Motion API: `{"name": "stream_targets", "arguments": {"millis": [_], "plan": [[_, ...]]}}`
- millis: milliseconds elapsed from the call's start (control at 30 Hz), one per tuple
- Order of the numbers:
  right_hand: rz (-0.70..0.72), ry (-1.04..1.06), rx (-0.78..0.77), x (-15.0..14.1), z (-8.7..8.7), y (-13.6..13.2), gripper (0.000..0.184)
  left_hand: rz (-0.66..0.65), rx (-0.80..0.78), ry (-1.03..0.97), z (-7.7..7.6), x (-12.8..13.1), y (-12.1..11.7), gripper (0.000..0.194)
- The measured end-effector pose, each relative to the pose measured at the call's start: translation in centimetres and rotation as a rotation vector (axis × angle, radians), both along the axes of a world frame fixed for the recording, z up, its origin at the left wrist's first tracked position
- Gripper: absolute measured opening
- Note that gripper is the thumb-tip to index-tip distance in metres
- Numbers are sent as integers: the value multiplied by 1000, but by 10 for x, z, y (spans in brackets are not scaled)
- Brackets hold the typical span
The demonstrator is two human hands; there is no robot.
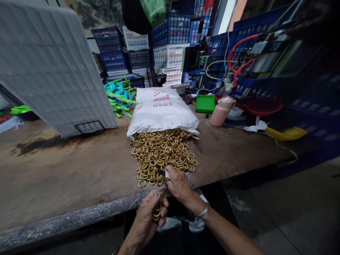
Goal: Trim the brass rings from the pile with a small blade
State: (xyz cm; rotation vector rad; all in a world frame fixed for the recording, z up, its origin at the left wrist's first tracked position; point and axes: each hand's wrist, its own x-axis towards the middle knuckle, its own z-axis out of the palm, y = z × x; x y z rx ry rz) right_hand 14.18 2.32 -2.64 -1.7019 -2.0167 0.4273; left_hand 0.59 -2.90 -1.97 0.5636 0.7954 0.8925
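A heap of brass-coloured rings point(159, 150) spills from the mouth of a white printed sack point(162, 109) onto the brown table. Below the table's front edge, my left hand point(148, 216) is closed around several brass rings point(157, 213). My right hand point(179, 184) is at the near side of the heap, its thumb and fingers pinched on a small tool point(168, 175) with a pale handle and a dark tip. That tip points left over the rings; the tool's exact kind is too small to make out. A metal bracelet circles my right wrist.
A grey padded panel point(61, 71) stands on the table at the left. Green and teal plastic parts point(120, 95) lie behind it. To the right are a green tray point(205, 103), a pink bottle point(221, 112) and a yellow scoop point(288, 134). Stacked crates point(170, 56) fill the back.
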Motion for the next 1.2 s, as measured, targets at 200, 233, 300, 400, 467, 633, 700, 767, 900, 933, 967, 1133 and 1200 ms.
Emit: {"name": "stream_targets", "arguments": {"millis": [200,233,300,400,467,633,700,767,900,933,967,1133,1200], "plan": [[-28,-108,47,-11,3,21,15,23,2,-44,-3,-8,1,17],[-37,-130,47,-13,2,23,14,33,-10,-61,-3,-8,1,14],[-55,-172,42,-16,1,26,12,44,-43,-91,-4,-11,2,12],[-92,-215,44,-18,-1,29,10,43,-84,-129,-6,-15,2,22],[-94,-224,51,-19,-2,31,12,54,-130,-160,-7,-19,2,20],[-54,-205,81,-14,-4,33,14,97,-167,-180,-8,-21,6,18],[-34,-165,120,-9,-6,34,15,74,-112,-149,-8,-20,10,19],[-42,-91,152,-3,-8,35,15,44,-62,-113,-8,-18,15,21],[-115,175,118,9,-8,36,11,47,7,-78,-6,-13,27,21],[-126,247,93,11,-7,35,13,55,16,-67,-6,-11,30,20],[-133,318,68,13,-7,34,17,66,27,-49,-5,-9,33,20],[-134,659,-129,17,-8,25,20,161,164,173,-6,1,44,27],[-108,766,-245,17,-8,20,16,177,214,297,-7,3,46,33]]}}
